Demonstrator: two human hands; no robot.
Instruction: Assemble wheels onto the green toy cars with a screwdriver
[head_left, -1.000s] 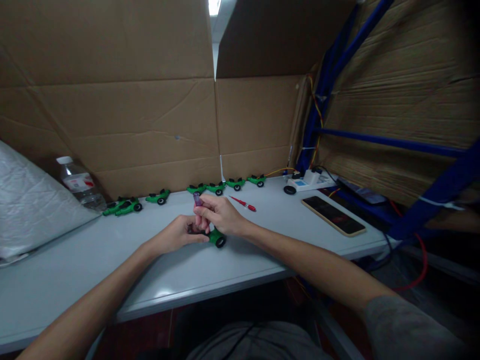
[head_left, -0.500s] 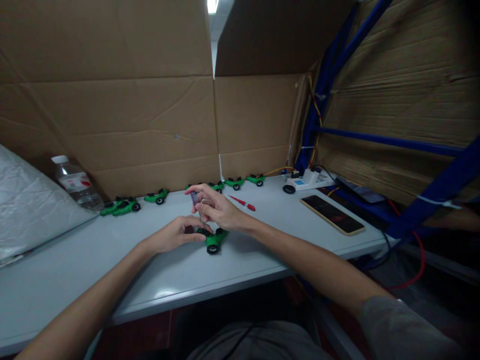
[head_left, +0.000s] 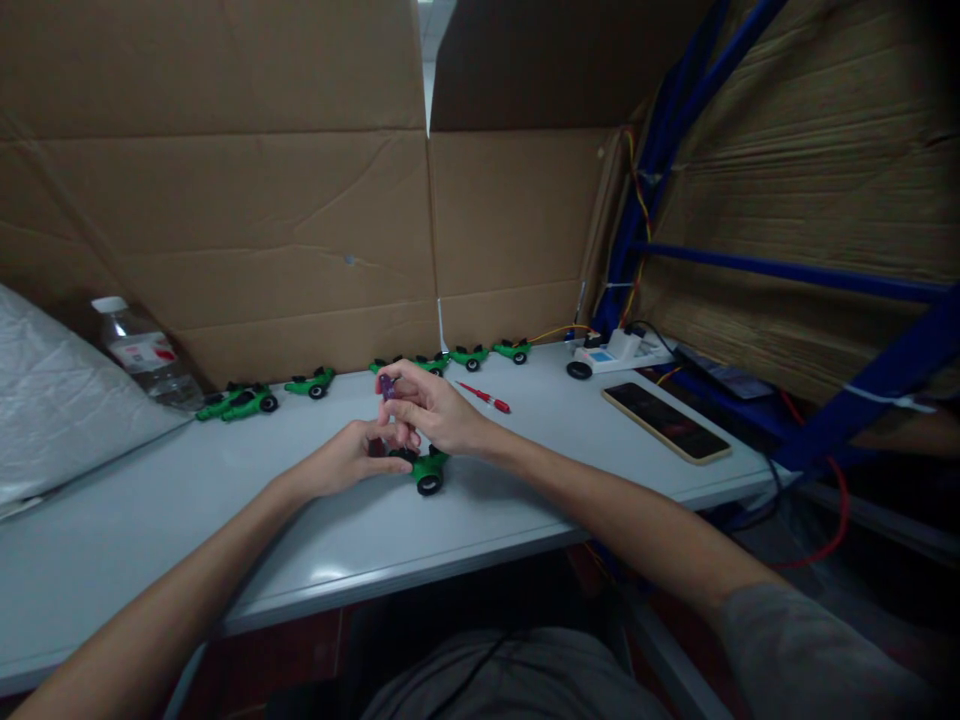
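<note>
A green toy car [head_left: 430,468] with black wheels rests on the grey-white table in front of me. My left hand [head_left: 358,458] is closed on the car's left end, thumb along the near side; its other fingers are partly covered by my right hand. Over the car, my right hand [head_left: 429,407] grips the purple, see-through handle of a screwdriver [head_left: 387,386]. The handle stands nearly upright, and the fingers hide most of the shaft. Whether the tip touches the car I cannot tell.
Several more green toy cars [head_left: 309,383] line the cardboard wall [head_left: 300,230]. A red screwdriver [head_left: 484,397], a phone [head_left: 666,424], a power strip [head_left: 622,352] and a loose black tyre [head_left: 579,370] lie to the right. On the left are a water bottle [head_left: 146,350] and a silvery bag [head_left: 67,400].
My right hand has turned slightly on the screwdriver handle, its fingers lower and curled closer to my left hand. The car stays on the table in my left hand. The view has shifted slightly.
</note>
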